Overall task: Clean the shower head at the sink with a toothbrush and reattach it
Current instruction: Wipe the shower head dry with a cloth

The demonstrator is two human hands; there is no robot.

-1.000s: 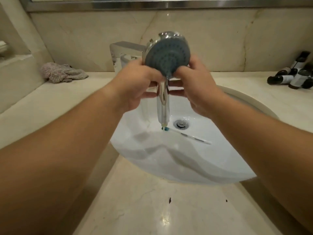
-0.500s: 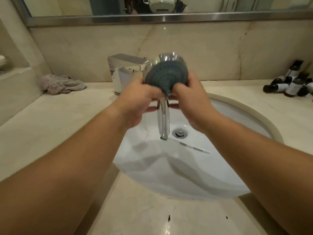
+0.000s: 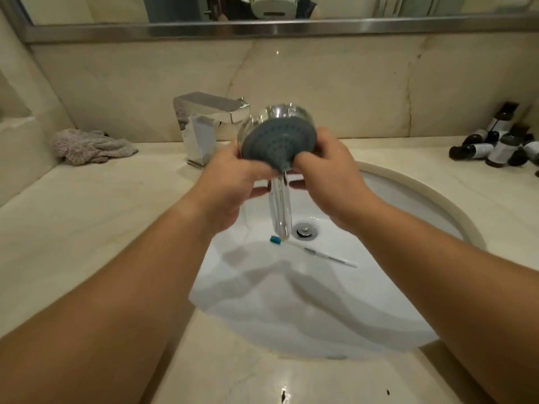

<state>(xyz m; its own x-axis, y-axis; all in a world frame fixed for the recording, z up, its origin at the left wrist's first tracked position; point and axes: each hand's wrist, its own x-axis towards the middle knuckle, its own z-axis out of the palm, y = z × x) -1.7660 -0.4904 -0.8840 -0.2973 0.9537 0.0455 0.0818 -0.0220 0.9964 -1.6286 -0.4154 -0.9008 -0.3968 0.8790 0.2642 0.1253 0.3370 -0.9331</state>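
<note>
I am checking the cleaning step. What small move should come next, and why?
Probably free the right hand and pick up the toothbrush. Both hands grip the shower head, its nozzle face turned toward the person, while the brush lies unused in the sink.

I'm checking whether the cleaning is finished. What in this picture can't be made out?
Head view, all of it:
- Shower head nozzles: too small to tell clean from clogged.
- Its lower face: covered by the left hand and right hand.
- Toothbrush neck: hidden behind the chrome handle.
- Bottles: labels too small, partly cut off at the right edge.
</note>
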